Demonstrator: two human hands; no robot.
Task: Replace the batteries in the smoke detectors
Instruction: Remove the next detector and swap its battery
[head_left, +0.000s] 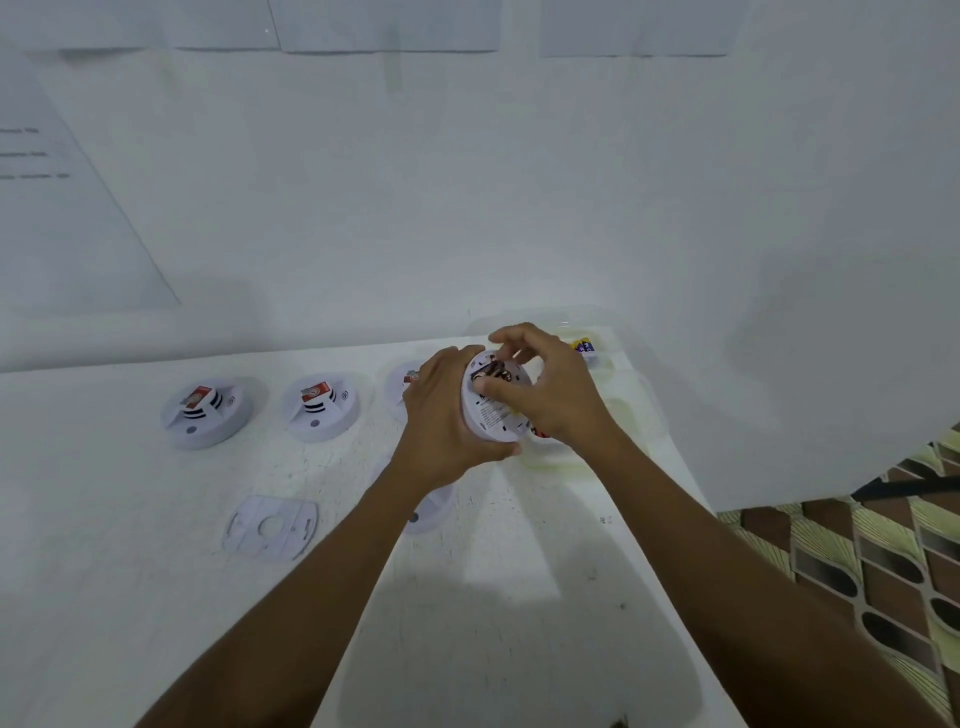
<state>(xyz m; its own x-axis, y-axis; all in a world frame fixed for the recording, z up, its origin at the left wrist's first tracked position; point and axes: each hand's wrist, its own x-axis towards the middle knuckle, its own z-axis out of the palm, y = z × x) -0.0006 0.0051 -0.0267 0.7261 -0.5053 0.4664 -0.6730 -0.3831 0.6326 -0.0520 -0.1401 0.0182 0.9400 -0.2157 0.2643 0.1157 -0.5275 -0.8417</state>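
Note:
My left hand (441, 421) grips a white round smoke detector (491, 413), held tilted above the table with its back side facing me. My right hand (540, 387) reaches over its top, thumb and fingers pinching a dark battery (493, 370) at the open compartment. Two more detectors (208, 413) (321, 407) stand on the table to the left, each with a red battery lying on top. A third (402, 384) peeks out behind my left hand. Another detector (434, 512) lies partly hidden under my left forearm.
A flat white mounting plate (270, 527) lies on the white table (156, 597). A clear plastic tray (613, 415) at the table's right end holds a yellow and purple battery (584, 347). The wall rises just behind. Patterned floor (883, 561) shows past the table's right edge.

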